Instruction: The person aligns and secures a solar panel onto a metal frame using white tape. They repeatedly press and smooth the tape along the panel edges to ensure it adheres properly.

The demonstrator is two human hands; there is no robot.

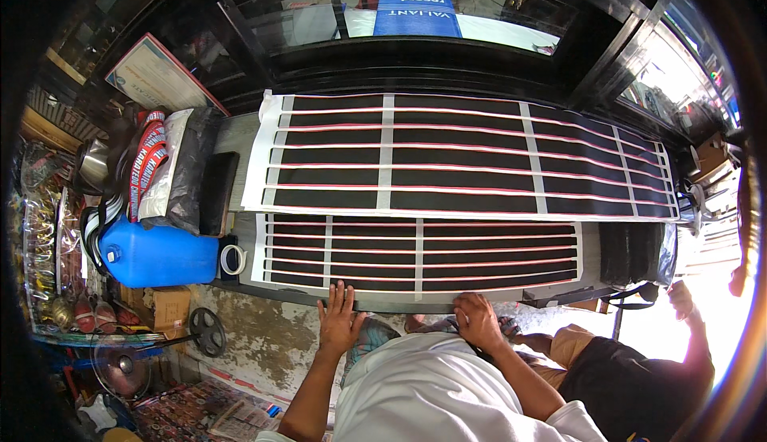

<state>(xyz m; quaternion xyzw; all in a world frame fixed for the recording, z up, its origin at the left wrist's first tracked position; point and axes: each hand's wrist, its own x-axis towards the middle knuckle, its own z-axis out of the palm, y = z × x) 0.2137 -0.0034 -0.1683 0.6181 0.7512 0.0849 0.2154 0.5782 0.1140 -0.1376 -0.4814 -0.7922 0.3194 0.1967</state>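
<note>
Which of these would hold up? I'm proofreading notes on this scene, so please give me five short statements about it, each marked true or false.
1. The left hand has its fingers spread at the near edge of the table. True.
2. The right hand lies flat with its fingers spread. False: its fingers are curled.
3. The far striped sheet is longer than the near striped sheet. True.
4. The blue jug stands to the right of both sheets. False: it stands to their left.
5. A white ring-shaped object is close to the blue jug. True.
</note>
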